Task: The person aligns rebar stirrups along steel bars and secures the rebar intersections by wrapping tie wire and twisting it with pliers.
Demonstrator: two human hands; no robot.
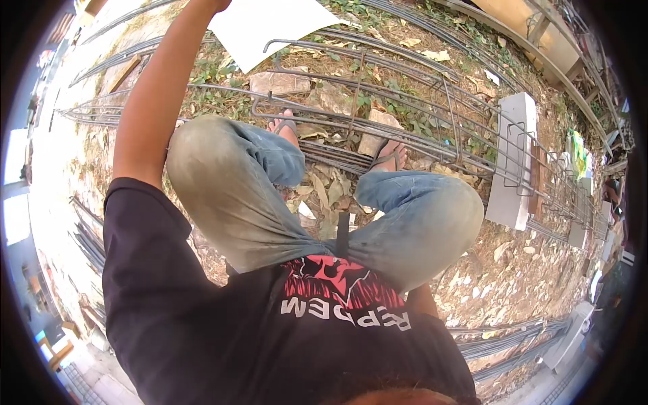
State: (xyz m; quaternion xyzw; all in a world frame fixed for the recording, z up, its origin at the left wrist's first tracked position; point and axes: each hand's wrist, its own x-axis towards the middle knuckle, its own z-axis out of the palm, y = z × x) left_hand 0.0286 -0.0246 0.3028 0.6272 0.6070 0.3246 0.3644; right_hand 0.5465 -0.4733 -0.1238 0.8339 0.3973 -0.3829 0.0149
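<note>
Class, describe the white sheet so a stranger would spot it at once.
Start at the jeans and look above the left knee to the picture's top edge. There, just beside the left forearm, is the white sheet, its upper part cut off. Its broad, bright surface sets it apart from the thin, dark rods nearby.

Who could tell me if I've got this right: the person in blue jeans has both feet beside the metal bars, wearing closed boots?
The boots are wrong: the head view shows open sandals with bare toes. The person in blue jeans does have both feet beside the metal bars.
</note>
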